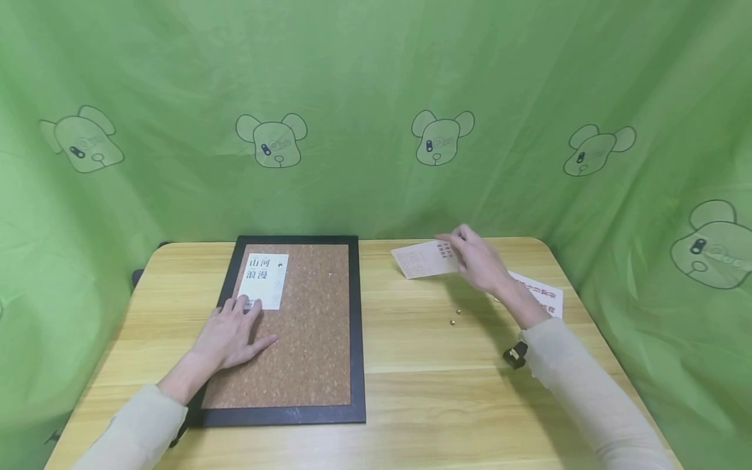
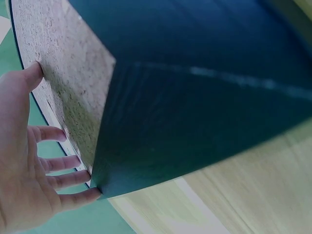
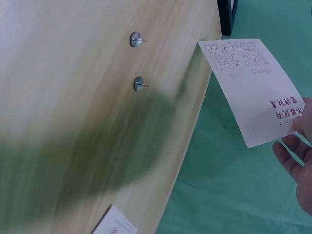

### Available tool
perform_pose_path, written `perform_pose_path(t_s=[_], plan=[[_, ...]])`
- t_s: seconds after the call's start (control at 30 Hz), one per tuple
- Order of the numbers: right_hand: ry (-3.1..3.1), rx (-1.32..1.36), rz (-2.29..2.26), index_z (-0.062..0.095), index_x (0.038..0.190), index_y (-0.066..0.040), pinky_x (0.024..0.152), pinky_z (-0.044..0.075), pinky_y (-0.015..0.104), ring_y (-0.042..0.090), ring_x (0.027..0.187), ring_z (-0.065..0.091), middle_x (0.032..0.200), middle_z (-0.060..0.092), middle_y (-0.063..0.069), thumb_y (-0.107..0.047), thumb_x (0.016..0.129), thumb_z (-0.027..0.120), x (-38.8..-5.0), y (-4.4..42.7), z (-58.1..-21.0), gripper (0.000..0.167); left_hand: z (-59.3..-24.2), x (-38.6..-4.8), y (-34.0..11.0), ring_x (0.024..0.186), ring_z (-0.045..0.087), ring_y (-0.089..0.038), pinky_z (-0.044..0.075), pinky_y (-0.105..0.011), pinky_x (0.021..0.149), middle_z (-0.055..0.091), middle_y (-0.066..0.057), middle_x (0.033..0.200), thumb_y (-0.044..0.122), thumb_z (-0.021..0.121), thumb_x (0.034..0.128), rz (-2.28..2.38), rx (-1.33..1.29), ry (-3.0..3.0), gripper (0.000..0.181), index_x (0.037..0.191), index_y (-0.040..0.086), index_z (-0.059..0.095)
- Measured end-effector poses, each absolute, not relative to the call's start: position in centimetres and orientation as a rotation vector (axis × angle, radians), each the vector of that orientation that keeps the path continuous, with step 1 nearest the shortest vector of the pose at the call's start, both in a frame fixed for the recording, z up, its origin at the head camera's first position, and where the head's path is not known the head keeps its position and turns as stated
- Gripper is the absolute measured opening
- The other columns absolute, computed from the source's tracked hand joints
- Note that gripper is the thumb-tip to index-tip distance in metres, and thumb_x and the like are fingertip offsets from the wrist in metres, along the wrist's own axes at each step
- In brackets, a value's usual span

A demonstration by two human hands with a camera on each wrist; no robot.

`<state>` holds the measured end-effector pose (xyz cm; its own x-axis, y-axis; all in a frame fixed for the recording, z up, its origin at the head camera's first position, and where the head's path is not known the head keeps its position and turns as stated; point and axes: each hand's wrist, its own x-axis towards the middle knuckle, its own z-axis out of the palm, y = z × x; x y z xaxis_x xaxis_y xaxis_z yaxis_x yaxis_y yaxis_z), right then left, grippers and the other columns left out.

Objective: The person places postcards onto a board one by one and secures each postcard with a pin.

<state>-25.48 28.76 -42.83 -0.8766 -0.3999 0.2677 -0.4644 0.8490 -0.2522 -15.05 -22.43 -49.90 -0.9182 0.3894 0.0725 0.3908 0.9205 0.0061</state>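
Observation:
A black-framed cork board [image 1: 311,326] lies on the left part of the table, with a white card [image 1: 267,281] near its upper left and a pin in that card. My left hand [image 1: 232,336] rests with spread fingers on the board's left side, fingertips at the card's lower edge. In the left wrist view, the left hand [image 2: 29,156] touches cork and frame edge. My right hand [image 1: 478,261] pinches a pinkish card [image 1: 420,259] by one end, above the table's far edge. The right wrist view shows this card [image 3: 253,92] between thumb and fingers of the right hand [image 3: 300,156].
Two metal thumbtacks, one nearer [image 1: 452,322] and one farther [image 1: 459,312], lie on the table [image 1: 411,391] right of the board. Another card [image 1: 549,299] with red print lies at the right, partly behind my right forearm. A green curtain [image 1: 364,189] surrounds the table.

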Motion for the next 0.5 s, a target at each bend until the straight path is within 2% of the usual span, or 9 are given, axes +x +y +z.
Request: perform_pose_path(t_s=[0.3, 0.5], plan=[[-2.819, 0.736, 0.386, 0.066, 0.139, -0.006, 0.072, 0.047, 0.03, 0.024, 0.09, 0.056, 0.105, 0.06, 0.013, 0.02, 0.083, 0.055, -25.4, 28.1, -41.9, 0.063, -50.1, -15.1, -22.5, 0.108, 0.063, -0.044, 0.059, -0.058, 0.085, 0.062, -0.029, 0.124, 0.067, 0.067, 0.0921, -0.038, -0.609, -3.014, 0.08, 0.139, 0.002, 0.062], [-2.8, 0.793, 0.322, 0.067, 0.139, -0.008, 0.073, 0.051, 0.032, 0.025, 0.093, 0.058, 0.109, 0.062, 0.013, 0.02, 0.081, 0.055, -25.0, 27.6, -41.1, 0.066, -49.9, -15.1, -22.5, 0.109, 0.063, -0.044, 0.059, -0.058, 0.085, 0.062, -0.029, 0.124, 0.066, 0.067, 0.0921, -0.041, -0.614, -3.014, 0.08, 0.139, 0.002, 0.062]])
